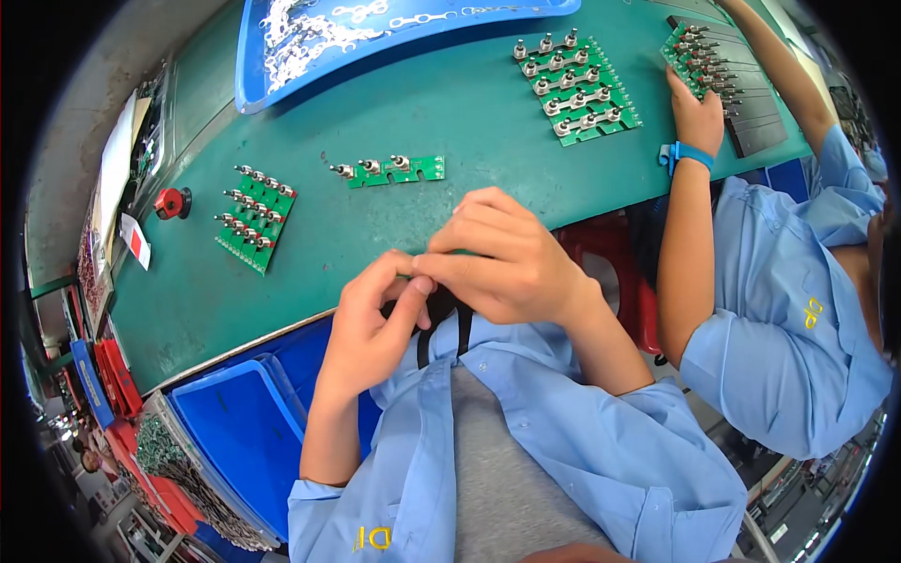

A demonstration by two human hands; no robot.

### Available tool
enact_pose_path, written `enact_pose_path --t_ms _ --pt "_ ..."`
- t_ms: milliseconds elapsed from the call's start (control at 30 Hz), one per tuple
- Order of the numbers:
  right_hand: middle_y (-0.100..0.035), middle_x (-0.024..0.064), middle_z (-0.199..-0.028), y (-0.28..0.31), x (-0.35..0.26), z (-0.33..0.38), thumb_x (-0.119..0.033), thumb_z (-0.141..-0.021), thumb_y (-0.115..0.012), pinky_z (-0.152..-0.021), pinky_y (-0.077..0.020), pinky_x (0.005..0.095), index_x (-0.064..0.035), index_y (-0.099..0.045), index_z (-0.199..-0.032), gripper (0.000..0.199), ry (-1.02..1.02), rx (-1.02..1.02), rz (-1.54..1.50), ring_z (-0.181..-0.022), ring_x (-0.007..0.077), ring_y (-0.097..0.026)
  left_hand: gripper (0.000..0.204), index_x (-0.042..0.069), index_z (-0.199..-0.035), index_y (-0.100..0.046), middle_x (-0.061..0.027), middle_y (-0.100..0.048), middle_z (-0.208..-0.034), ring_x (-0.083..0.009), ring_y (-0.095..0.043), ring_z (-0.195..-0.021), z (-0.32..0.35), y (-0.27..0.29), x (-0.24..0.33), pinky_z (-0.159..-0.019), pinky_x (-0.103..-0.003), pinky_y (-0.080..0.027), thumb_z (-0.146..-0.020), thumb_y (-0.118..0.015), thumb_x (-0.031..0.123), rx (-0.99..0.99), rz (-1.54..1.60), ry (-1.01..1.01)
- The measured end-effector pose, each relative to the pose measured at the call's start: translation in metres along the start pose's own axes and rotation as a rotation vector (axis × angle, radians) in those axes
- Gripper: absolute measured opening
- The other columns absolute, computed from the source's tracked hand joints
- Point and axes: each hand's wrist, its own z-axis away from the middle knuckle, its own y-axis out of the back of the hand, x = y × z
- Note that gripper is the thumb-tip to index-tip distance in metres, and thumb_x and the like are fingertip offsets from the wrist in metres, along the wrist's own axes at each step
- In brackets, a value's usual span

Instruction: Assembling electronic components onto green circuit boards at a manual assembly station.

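Note:
My left hand [371,319] and my right hand [511,261] meet in front of my body, just off the table's near edge. Thumbs and fingertips of both are pinched together. Whatever is between them is hidden; only a sliver of green shows by the right fingers. Beyond them on the table lies a narrow green circuit board [387,175] with three metal toggle-like parts along it. To its left rests a larger green board [253,218] carrying several rows of similar parts, some with red bits.
A blue tray [246,89] of flat metal links stands at the back. Back right are several boards [577,92] with metal plates. A red round object [172,204] sits far left. At right, a co-worker's hand [696,117] holds a green board by a black fixture [751,94].

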Motion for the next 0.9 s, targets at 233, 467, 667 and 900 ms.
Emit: enact_pose_path --t_ms 233,467,667,900 --pt "-0.071 0.0049 -0.093 0.000 0.016 -0.009 -0.001 -0.080 -0.077 -0.084 -0.0515 0.0355 -0.0035 -0.077 -0.100 0.020 0.008 0.016 -0.049 -0.077 0.0202 -0.058 0.020 -0.002 -0.119 -0.065 -0.0077 -0.067 -0.099 -0.0146 -0.060 -0.081 -0.003 -0.001 -0.003 -0.074 -0.025 -0.050 -0.100 -0.060 -0.004 0.125 0.089 -0.059" --pt "-0.066 0.0031 -0.087 -0.011 0.016 -0.025 -0.001 -0.079 -0.079 -0.080 -0.0478 0.0328 -0.0053 -0.078 -0.098 0.019 -0.040 0.114 0.053 -0.075 0.0189 -0.056 0.018 -0.003 -0.111 -0.072 -0.0078 -0.069 -0.103 -0.0156 -0.060 -0.085 -0.016 0.022 -0.006 -0.078 -0.026 -0.049 -0.094 -0.066 -0.004 0.341 -0.153 -0.329" --pt "-0.062 0.0008 -0.088 -0.006 0.028 -0.049 -0.006 -0.079 -0.080 -0.081 -0.0434 0.0316 -0.0101 -0.079 -0.096 0.018 -0.018 0.014 0.188 -0.077 0.0173 -0.053 0.016 -0.001 -0.104 -0.076 -0.0071 -0.068 -0.108 -0.0181 -0.060 -0.088 -0.042 0.054 0.010 -0.080 -0.028 -0.049 -0.089 -0.072 -0.002 0.308 -0.520 -0.511" --pt "-0.061 -0.0019 -0.093 -0.018 0.024 -0.082 -0.012 -0.081 -0.079 -0.089 -0.0404 0.0322 -0.0129 -0.078 -0.091 0.011 -0.096 -0.041 0.417 -0.081 0.0163 -0.052 0.018 0.003 -0.105 -0.078 -0.0055 -0.068 -0.107 -0.0203 -0.059 -0.093 -0.080 0.081 0.006 -0.083 -0.031 -0.049 -0.087 -0.074 0.003 0.345 -0.714 -0.724"
